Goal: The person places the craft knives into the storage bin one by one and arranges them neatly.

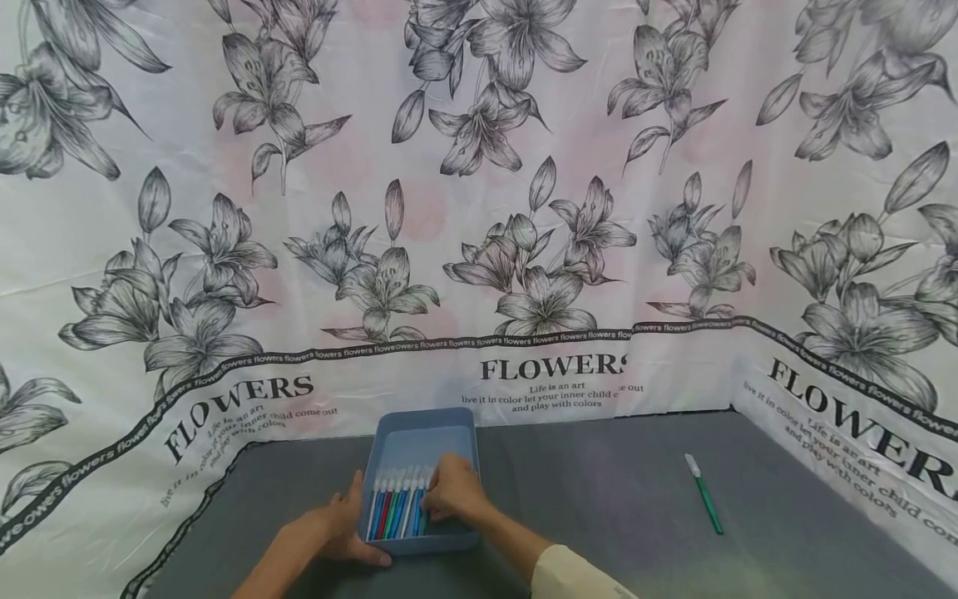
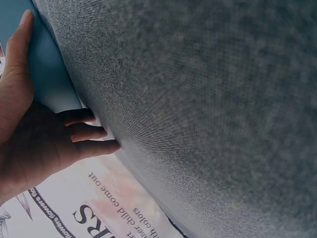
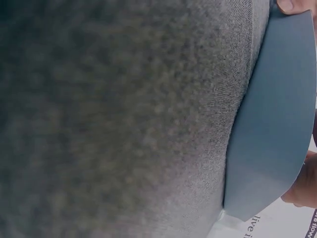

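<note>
A blue rectangular tray (image 1: 428,545) holds a row of slim felt-tip pens (image 1: 394,507) with whitish caps and blue, red, green and white barrels. Beside its front left corner is my left hand (image 1: 337,528), the thumb lying straight along the front wall. Its other fingers extend along the left side in the left wrist view. Inside the tray, my right hand (image 1: 454,489) has curled fingers and pinches a pen at the right end of the row. That pen is mostly hidden by the hand. The right wrist view shows the tray's outer wall (image 3: 272,109) and part of the hand.
A single green felt-tip pen (image 1: 707,503) with a whitish cap lies on the dark grey tabletop (image 1: 591,499), to the right of the tray. Behind and along both sides hangs a white flower-printed cloth (image 1: 554,378).
</note>
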### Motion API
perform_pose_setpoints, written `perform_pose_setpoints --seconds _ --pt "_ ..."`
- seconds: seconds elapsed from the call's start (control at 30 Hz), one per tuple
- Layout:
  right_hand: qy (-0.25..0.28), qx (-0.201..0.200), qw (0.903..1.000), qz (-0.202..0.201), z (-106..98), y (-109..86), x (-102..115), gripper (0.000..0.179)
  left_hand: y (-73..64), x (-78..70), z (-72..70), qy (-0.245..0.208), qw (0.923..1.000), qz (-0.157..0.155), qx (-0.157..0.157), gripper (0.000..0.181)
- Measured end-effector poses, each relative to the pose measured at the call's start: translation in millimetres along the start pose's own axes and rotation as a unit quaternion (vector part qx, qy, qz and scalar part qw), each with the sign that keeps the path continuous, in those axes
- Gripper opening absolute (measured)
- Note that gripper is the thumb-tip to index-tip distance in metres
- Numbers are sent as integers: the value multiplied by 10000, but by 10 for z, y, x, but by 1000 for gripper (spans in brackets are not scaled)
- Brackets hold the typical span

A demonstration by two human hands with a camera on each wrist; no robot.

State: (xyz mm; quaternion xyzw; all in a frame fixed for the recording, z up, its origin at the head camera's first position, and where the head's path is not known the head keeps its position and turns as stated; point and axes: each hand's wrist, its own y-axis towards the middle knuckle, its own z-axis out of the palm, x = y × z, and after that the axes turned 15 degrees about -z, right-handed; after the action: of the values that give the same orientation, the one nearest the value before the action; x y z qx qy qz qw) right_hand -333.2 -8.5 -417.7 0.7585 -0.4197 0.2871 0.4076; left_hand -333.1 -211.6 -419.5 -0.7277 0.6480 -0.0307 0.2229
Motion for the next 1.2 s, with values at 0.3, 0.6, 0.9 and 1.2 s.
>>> perform_pose_setpoints --seconds 0.3,0.6,0.9,1.2 --pt "-157 292 9993 161 5 3 -13 19 -17 -4 2 8 10000 -23 -12 142" --pt "98 426 9987 276 -57 -31 -4 9 -1 12 17 51 10000 4 84 142" --pt "1276 398 9901 426 -425 -19 -12 15 17 -1 -14 -108 9999 42 33 143" --pt "1308 78 9881 799 -919 -70 -221 15 -10 10 -15 72 10000 -19 -15 141"
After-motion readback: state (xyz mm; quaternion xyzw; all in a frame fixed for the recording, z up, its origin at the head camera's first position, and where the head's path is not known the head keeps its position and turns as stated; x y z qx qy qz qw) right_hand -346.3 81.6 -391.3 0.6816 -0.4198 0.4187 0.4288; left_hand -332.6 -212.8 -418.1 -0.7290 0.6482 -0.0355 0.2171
